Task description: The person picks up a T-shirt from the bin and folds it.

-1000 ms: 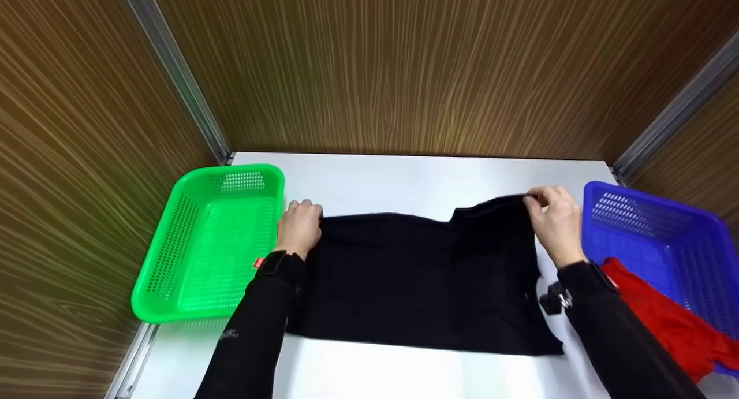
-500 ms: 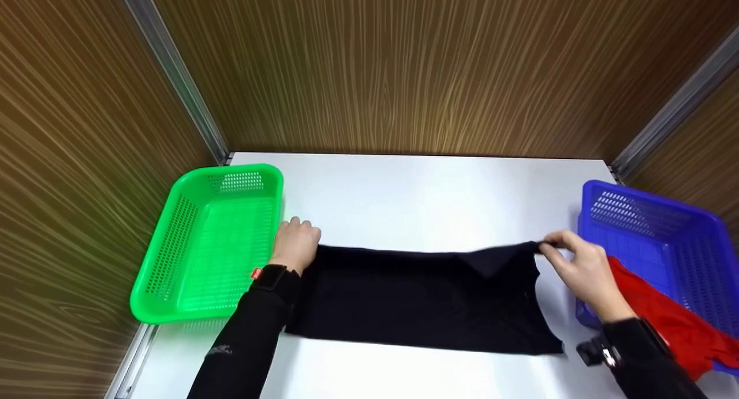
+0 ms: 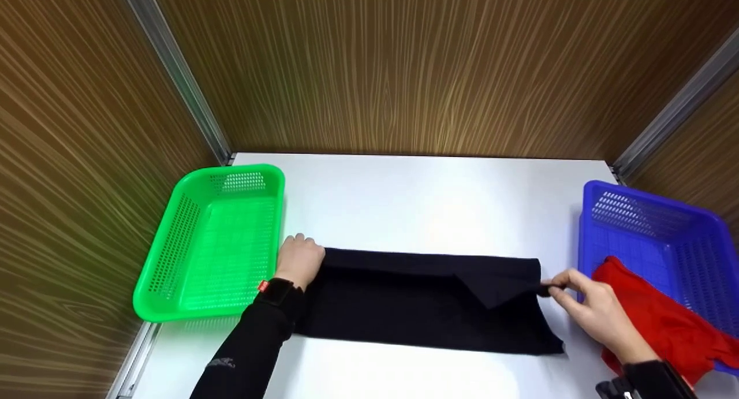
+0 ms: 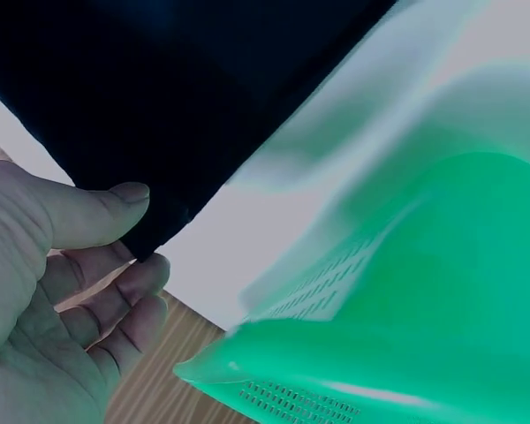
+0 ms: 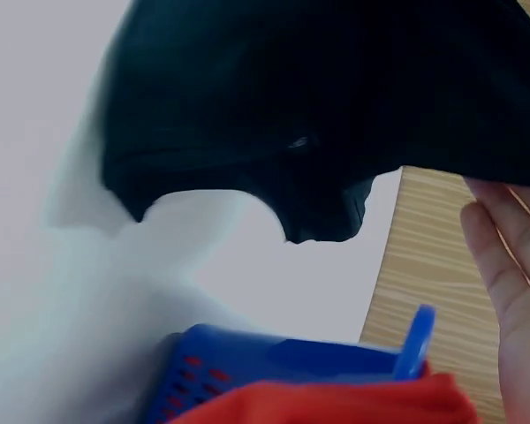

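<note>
A black garment lies lengthwise across the white table, its far edge folded over toward the near side. Curved cut-outs, like neck or arm openings, show on its right end in the right wrist view. At its far left corner my left hand pinches the cloth; in the left wrist view the thumb lies on top with fingers beneath. On the other side my right hand holds the folded layer's right end between thumb and index finger, slightly lifted. A triangular flap of the upper layer points toward the near edge.
Beside my left hand stands a green plastic basket with nothing in it. To the right is a blue basket, and red cloth hangs over its near-left side. Wood-patterned panels wall the table in.
Both hands have come nearer, pulling the garment's far edge down over itself. My right hand has also moved right, and the lifted right corner is now lower and folded over.
</note>
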A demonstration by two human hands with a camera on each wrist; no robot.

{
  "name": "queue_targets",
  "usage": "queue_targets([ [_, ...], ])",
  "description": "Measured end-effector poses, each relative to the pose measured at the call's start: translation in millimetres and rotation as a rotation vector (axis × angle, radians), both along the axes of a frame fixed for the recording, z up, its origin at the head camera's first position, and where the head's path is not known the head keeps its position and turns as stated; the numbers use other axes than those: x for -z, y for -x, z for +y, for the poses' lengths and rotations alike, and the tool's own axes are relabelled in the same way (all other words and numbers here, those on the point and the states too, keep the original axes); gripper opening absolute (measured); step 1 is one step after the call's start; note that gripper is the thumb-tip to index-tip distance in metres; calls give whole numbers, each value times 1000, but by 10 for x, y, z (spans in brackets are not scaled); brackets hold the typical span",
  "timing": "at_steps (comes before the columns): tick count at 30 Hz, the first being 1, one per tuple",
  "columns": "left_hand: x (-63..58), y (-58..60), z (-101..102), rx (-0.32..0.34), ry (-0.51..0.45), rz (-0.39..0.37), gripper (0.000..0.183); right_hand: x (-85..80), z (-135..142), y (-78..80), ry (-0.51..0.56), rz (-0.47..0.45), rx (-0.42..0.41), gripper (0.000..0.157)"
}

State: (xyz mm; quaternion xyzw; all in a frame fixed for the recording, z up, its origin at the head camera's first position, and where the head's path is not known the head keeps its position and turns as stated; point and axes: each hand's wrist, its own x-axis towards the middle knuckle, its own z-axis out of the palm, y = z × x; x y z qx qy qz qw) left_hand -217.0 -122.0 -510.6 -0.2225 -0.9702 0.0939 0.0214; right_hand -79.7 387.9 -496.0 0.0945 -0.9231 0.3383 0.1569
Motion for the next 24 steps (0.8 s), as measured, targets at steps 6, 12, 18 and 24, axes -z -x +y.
queue_targets([
  [6, 72, -63, -13, 21, -10, 12, 19, 113, -5, -178, 8, -21, -63, 30],
  [12, 151, -103, -1, 23, 2, 14, 21, 269, -39, -280, -57, 6, -150, 38],
  [18, 215, -157, 1, 6, 57, 10, 20, 466, -83, -350, -249, 21, -159, 31],
  [24, 215, -237, 96, -10, 79, -26, 18, 653, -103, -394, -565, 119, -209, 38],
])
